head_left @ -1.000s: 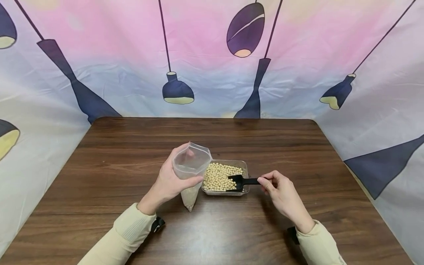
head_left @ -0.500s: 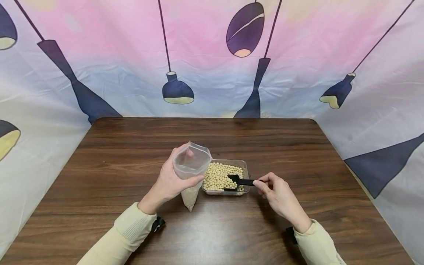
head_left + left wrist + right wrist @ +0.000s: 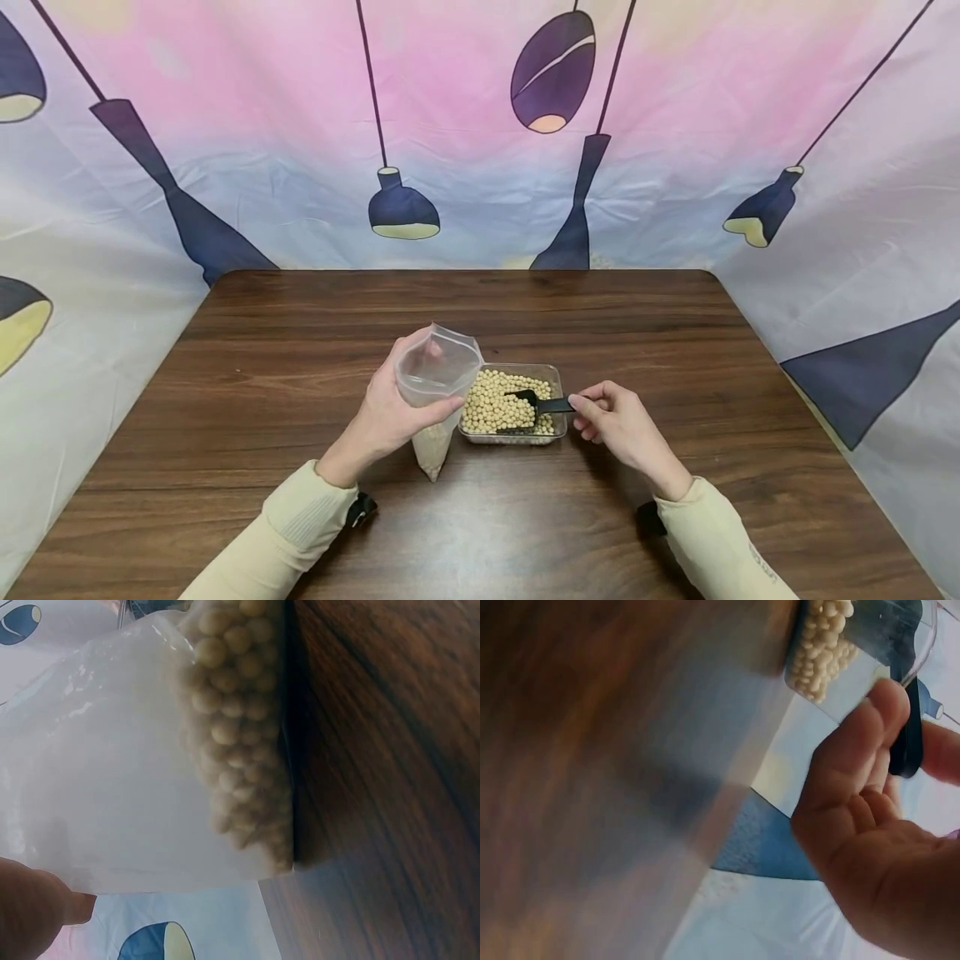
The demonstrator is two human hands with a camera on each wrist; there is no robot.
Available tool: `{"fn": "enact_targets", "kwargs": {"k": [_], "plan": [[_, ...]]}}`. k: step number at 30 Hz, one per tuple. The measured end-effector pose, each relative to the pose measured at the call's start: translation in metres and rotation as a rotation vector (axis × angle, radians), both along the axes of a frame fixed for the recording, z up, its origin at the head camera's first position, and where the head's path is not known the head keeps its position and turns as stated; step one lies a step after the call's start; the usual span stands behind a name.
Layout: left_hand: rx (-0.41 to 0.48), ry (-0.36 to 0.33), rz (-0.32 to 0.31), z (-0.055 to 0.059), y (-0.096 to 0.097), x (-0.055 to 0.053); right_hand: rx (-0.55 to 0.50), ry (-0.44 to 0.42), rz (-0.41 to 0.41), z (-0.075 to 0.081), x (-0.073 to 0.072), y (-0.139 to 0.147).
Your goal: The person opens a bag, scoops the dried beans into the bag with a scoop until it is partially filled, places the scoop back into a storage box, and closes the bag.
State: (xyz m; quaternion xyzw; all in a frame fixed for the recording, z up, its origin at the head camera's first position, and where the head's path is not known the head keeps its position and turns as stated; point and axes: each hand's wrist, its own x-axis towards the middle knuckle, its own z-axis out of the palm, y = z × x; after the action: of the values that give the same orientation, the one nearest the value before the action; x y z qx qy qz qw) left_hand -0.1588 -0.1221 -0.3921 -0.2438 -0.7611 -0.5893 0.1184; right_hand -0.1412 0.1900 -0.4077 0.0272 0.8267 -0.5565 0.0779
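Observation:
My left hand (image 3: 390, 412) grips a clear plastic bag (image 3: 438, 367) near its top, the mouth spread wide. Soybeans fill the bag's lower part, as the left wrist view shows the beans (image 3: 232, 727) through its wall. Between thumb and fingers my right hand (image 3: 626, 425) pinches the handle of a black scoop (image 3: 553, 406). The scoop's head lies in the clear plastic box (image 3: 561, 383), with pale soybeans (image 3: 491, 396) in and around it. In the right wrist view the dark handle (image 3: 907, 746) sits between thumb and fingertips.
The brown wooden table (image 3: 300, 333) carries the box, which stands just right of the bag. Behind and beside the table hangs a cloth (image 3: 480, 167) printed with lamps.
The scoop has pushed left and deeper into the soybeans, and beans now lie heaped in it. My right hand has shifted left with it. The left hand and bag stay nearly still.

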Motion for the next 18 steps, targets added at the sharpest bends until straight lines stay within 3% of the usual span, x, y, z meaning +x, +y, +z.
{"fn": "enact_targets", "kwargs": {"k": [7,18], "plan": [[-0.009,-0.013,0.008,0.0,-0.001,0.001,-0.275,-0.062,-0.045,-0.003,-0.002,0.001],[0.002,0.014,0.013,-0.001,-0.003,0.001,-0.401,-0.174,-0.076,-0.008,-0.003,0.018]]}}
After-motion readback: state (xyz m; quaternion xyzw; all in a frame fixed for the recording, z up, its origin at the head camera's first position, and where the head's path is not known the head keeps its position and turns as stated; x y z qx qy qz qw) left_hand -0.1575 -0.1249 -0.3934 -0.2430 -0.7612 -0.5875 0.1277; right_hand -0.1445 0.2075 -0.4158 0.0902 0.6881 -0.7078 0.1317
